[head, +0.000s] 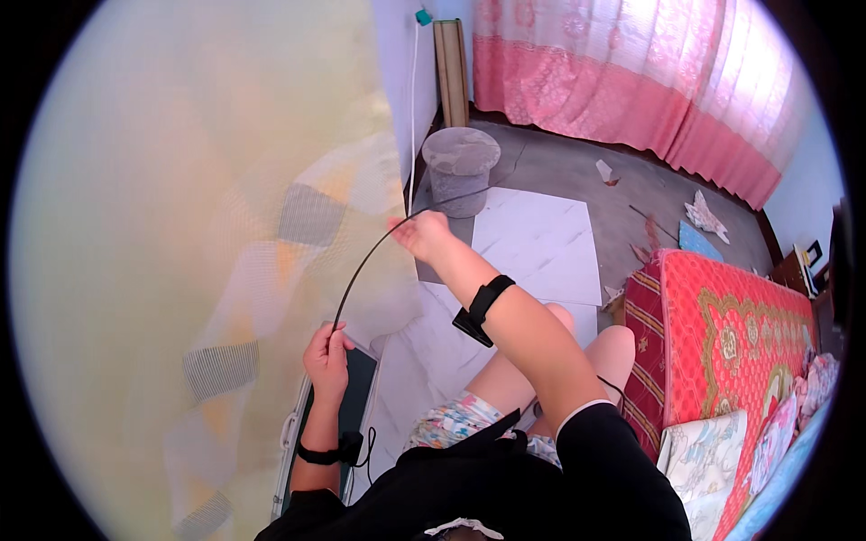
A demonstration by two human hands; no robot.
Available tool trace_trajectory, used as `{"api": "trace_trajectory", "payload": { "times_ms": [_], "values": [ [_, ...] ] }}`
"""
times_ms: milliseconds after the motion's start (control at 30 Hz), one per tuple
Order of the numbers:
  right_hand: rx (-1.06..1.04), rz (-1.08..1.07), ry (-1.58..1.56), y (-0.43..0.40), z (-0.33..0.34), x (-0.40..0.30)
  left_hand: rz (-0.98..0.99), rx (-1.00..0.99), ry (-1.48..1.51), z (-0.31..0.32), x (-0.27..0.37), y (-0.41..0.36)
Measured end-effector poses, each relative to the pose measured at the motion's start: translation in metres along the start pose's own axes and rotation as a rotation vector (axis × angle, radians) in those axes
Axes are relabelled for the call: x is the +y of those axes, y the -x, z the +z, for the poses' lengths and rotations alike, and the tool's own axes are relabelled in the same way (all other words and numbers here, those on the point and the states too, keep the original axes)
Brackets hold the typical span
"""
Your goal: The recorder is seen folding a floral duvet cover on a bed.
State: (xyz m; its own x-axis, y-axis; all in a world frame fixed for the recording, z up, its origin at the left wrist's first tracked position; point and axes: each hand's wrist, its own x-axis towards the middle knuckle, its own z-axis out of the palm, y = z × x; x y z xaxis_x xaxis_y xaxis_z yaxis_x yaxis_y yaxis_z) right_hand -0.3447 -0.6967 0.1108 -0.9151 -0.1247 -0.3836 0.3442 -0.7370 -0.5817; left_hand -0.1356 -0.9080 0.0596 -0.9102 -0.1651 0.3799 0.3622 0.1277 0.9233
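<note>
My left hand (327, 358) pinches a thin black flexible rod or cord (362, 266) between thumb and fingers. From there it bends up in an arc to my right hand (425, 233) and runs on towards the grey bucket. The right hand's fingers point left with the cord across them; whether they grip it is unclear. Close to both hands, on the left, hangs a large pale yellow sheet (270, 135) with grey and white patterned bands. Below my left forearm lies a dark green metal-edged case (363, 385) with a handle.
A grey bucket (463, 172) stands by the wall on the far side. White marbled sheets (538, 247) cover part of the floor. To the right is a red patterned mattress (737, 324) with a folded cloth (707, 450). Pink curtains (609, 95) hang at the back; scraps litter the floor.
</note>
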Motion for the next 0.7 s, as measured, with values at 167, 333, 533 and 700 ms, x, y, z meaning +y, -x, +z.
{"api": "trace_trajectory", "payload": {
  "times_ms": [167, 333, 533, 700],
  "values": [
    [0.354, -0.175, -0.315, -0.005, 0.003, -0.033, -0.073, 0.163, -0.045, -0.012, 0.003, -0.004],
    [0.573, -0.444, 0.161, -0.077, -0.045, -0.05, 0.113, -0.023, -0.346, 0.031, -0.003, 0.0],
    [0.538, -0.841, 1.237, -0.172, -0.04, -0.045, -0.033, -0.152, -0.289, 0.063, -0.035, -0.029],
    [-0.314, -0.893, 0.797, -0.238, 0.024, -0.037, -0.07, -0.045, -0.281, 0.084, -0.069, -0.059]
  ]
}}
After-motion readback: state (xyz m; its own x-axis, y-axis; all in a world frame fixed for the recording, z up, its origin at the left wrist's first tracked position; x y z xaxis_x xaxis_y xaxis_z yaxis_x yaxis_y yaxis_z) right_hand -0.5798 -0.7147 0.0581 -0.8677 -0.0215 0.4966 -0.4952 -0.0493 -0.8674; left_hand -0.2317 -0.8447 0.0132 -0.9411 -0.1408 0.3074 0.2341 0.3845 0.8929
